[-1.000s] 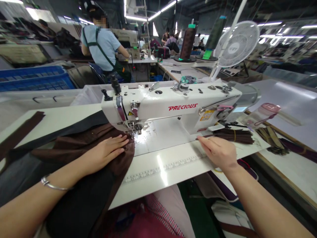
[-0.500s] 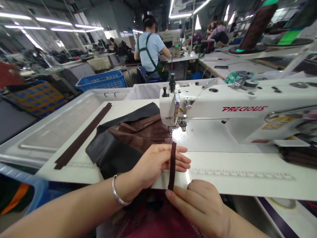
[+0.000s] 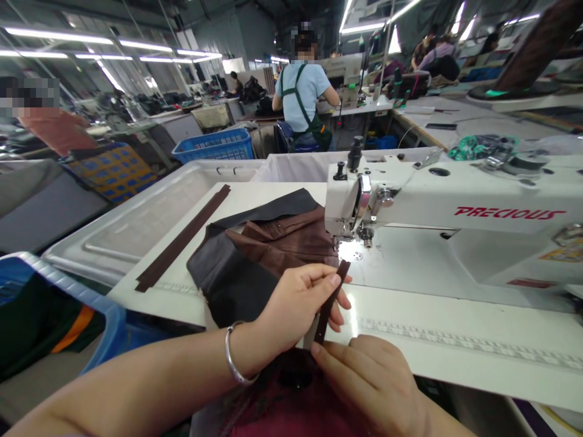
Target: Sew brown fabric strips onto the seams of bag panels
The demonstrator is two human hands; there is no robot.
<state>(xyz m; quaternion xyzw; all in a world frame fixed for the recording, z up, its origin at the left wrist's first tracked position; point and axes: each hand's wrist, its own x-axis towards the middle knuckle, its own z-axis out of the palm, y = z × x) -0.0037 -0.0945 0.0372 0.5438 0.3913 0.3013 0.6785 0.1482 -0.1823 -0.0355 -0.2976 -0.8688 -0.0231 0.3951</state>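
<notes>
A narrow dark brown fabric strip point(image 3: 328, 311) stretches between my two hands, just in front of the sewing machine point(image 3: 348, 209). My left hand point(image 3: 300, 300), with a silver bangle at the wrist, pinches the strip's upper part between thumb and fingers. At its lower end, my right hand point(image 3: 371, 370) grips it near the table's front edge. Left of the needle area lies a brown and black piece point(image 3: 255, 249), leather-like, its right edge by the presser foot. The machine's lamp lights the needle plate point(image 3: 353, 250) brightly.
More brown strips point(image 3: 184, 237) lie on the table's left side. A printed ruler scale point(image 3: 419, 332) runs along the front. Beyond the table stands a pale plastic bin point(image 3: 113, 224); a blue crate point(image 3: 109, 315) is at lower left. A co-worker point(image 3: 303, 97) sits ahead, back turned.
My left thumb has come down onto the strip, where the fingers lay extended before. The strip now tilts to the right at its top. The view has turned left.
</notes>
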